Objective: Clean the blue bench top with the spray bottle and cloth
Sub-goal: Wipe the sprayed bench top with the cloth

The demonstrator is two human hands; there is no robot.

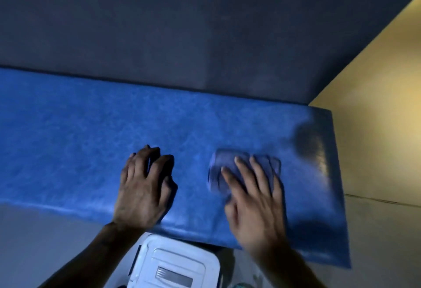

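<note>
Dimly, right hand [252, 205] flat on blurred cloth [245, 170], left hand [143, 187] loosely curled, empty, on bench top [68, 139].

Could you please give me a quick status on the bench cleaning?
Right hand flat on cloth, pressing it to blue bench top. Left hand resting on bench, empty. Spray bottle not in view. Nothing blocking.

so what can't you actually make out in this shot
- Spray bottle: not seen anywhere in the head view.
- Cloth: smeared by motion blur, partly under the right hand; fold and texture unclear.
- White container: cut off by the bottom edge.
- Left hand: dim; fingertip contact with the bench top unclear.
</note>
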